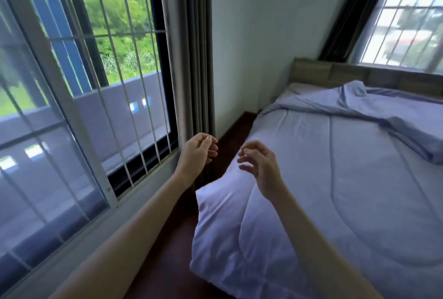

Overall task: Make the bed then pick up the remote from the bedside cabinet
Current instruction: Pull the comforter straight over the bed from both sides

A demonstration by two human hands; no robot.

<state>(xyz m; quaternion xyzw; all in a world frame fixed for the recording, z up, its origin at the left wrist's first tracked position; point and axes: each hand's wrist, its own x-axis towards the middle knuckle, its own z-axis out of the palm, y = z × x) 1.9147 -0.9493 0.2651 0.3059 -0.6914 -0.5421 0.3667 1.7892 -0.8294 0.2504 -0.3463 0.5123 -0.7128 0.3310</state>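
A pale lilac quilt (335,191) covers the bed and hangs over its near left corner. At the far end the quilt is turned back in a rumpled fold (374,112), with a lilac pillow (417,140) lying at the right. My left hand (197,155) hovers over the floor gap beside the bed, fingers loosely curled and holding nothing. Above the quilt's left edge my right hand (261,167) is raised with its fingers spread and empty. No remote or bedside cabinet is in view.
A barred window (96,83) runs along the left wall, with a grey curtain (191,47) bunched at its right end. A narrow strip of dark wood floor (167,250) separates window and bed. The wooden headboard (347,76) stands under a second window (407,23).
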